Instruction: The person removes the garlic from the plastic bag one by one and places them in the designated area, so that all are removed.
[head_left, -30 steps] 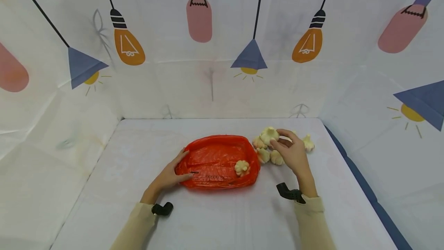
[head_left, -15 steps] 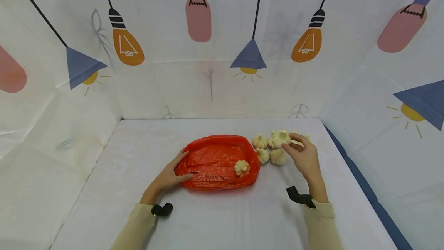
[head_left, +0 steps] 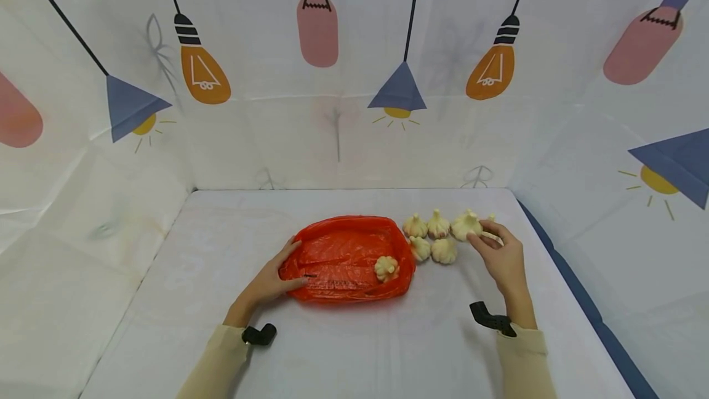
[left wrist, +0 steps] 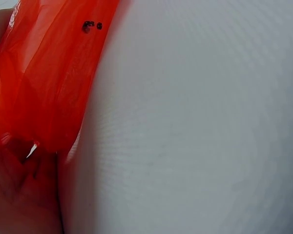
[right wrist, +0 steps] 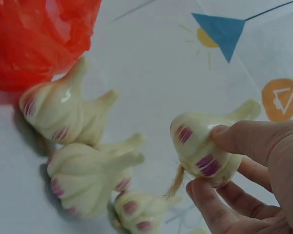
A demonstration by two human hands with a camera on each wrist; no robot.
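Now the right hand (head_left: 498, 257) sits farther right on the table (head_left: 354, 350) than it did a second ago, when it was over the cluster of garlic next to the bag; it has carried one garlic bulb (head_left: 465, 225) with it toward the far right side of the group. The fingers (right wrist: 249, 141) are curled round that bulb, pinching it between thumb and fingertips; the wrist view shows its cream skin with purple streaks, stem pointing up and away, and a few dry roots hanging below. Whether the bulb touches the table I cannot tell.

Just to the left of the held bulb lie four more garlic bulbs (head_left: 429, 237), loose on the table in two short rows, close together and right beside the bag's right edge. A further bulb shows partly behind the right hand.

The left hand (head_left: 271, 282) has not moved. It lies flat on the left edge of the red plastic bag (head_left: 338, 257), fingers fairly straight and pressing the thin film down; the left wrist view shows only red plastic and white table.

The bag lies spread open at the centre of the table, and a single garlic bulb inside it (head_left: 386, 268) rests near the right end. A white backdrop printed with cartoon lamps (head_left: 399, 88) and light bulbs surrounds the table.
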